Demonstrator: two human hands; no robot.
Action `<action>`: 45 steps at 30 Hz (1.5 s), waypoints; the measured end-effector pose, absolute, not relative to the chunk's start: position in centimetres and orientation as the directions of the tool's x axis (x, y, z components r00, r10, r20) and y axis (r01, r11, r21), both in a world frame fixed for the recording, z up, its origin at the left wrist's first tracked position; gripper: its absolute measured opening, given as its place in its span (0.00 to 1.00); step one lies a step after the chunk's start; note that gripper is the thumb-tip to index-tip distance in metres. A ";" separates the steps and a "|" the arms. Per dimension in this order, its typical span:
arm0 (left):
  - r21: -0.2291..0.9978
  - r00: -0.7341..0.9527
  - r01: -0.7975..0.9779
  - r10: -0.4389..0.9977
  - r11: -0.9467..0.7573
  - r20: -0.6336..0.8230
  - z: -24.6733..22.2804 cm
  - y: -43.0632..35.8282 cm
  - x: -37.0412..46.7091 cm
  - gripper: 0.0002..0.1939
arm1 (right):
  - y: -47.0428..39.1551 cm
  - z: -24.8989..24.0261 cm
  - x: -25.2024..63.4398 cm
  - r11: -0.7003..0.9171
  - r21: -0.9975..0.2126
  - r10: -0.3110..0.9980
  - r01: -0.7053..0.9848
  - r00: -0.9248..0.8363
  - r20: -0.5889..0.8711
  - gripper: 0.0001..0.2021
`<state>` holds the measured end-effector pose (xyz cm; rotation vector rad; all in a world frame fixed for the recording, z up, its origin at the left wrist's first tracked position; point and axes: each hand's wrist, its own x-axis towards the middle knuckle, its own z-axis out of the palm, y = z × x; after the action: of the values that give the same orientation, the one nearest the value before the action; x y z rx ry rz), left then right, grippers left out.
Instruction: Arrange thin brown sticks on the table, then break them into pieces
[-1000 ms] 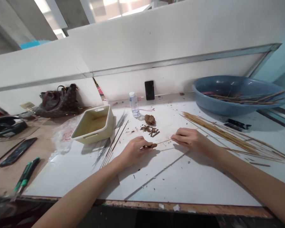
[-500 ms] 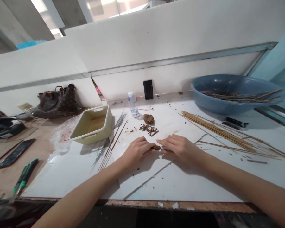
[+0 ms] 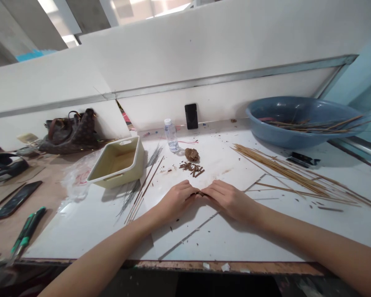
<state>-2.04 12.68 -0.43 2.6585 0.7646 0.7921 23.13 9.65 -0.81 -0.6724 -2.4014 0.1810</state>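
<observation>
Over the white table sheet, my left hand [image 3: 179,198] and my right hand [image 3: 222,197] meet at the fingertips. Both pinch a small brown lump [image 3: 200,194], mostly hidden by the fingers. Just beyond them lie short brown pieces [image 3: 192,168] and a larger brown clump [image 3: 192,155]. A bundle of thin tan sticks [image 3: 281,170] rests to the right of my right hand. Dark thin sticks and wires [image 3: 145,185] lie left of my left hand.
A pale green bin [image 3: 117,163] stands at the left, near a clear bottle [image 3: 171,136] and an upright phone [image 3: 191,116]. A blue basin [image 3: 299,136] holding sticks is at the back right. Green-handled pliers [image 3: 29,231], another phone [image 3: 17,200] and a handbag [image 3: 71,132] are far left.
My right hand has moved left, closing the gap to my left hand. The brown lump is now more covered by the fingers. The view has shifted slightly.
</observation>
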 end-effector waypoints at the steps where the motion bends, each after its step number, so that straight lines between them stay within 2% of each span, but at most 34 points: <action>1: 0.384 0.712 0.414 0.556 -0.825 0.428 -0.4 12.7 -2.1 0.13 | 9.7 -0.9 23.1 0.858 -0.288 0.512 0.426 -0.662 0.547 0.10; 8: 0.407 0.700 0.426 0.579 -0.808 0.418 0.1 12.5 -2.3 0.12 | 10.0 -0.9 22.9 0.881 -0.221 0.459 0.418 -0.644 0.612 0.13; 13: 0.429 0.698 0.424 0.590 -0.798 0.407 0.2 12.3 -2.1 0.09 | 10.0 -1.2 22.8 0.868 -0.181 0.469 0.463 -0.640 0.609 0.11; 23: 0.434 0.712 0.397 0.569 -0.809 0.411 0.6 12.1 -1.8 0.09 | 9.9 -0.7 23.2 0.892 -0.016 0.370 0.452 -0.708 0.601 0.14; 29: 0.397 0.707 0.438 0.581 -0.807 0.402 1.0 11.7 -1.7 0.11 | 9.8 -0.5 23.3 0.893 -0.060 0.392 0.446 -0.706 0.590 0.12; 33: 0.342 0.687 0.470 0.581 -0.814 0.437 0.7 11.8 -1.8 0.11 | 9.9 -0.6 23.3 0.883 -0.124 0.437 0.453 -0.697 0.568 0.14; 36: 0.392 0.652 0.475 0.614 -0.788 0.445 0.4 11.9 -1.8 0.10 | 10.0 -0.9 23.2 0.875 -0.149 0.455 0.460 -0.680 0.575 0.17; 39: 0.444 0.646 0.467 0.638 -0.765 0.419 0.1 11.9 -1.8 0.08 | 10.1 -1.2 23.0 0.874 -0.119 0.448 0.471 -0.686 0.573 0.15; 43: 0.439 0.678 0.458 0.623 -0.773 0.389 0.0 11.9 -1.7 0.07 | 10.2 -1.4 22.9 0.863 -0.051 0.452 0.502 -0.725 0.519 0.07; 45: 0.433 0.681 0.462 0.623 -0.774 0.386 0.0 11.9 -1.6 0.08 | 10.2 -1.3 22.9 0.859 0.001 0.443 0.512 -0.744 0.501 0.06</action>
<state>-1.65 11.86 0.01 2.5941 0.8614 0.7571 22.85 10.20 -1.27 -0.6980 -2.5356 -0.1890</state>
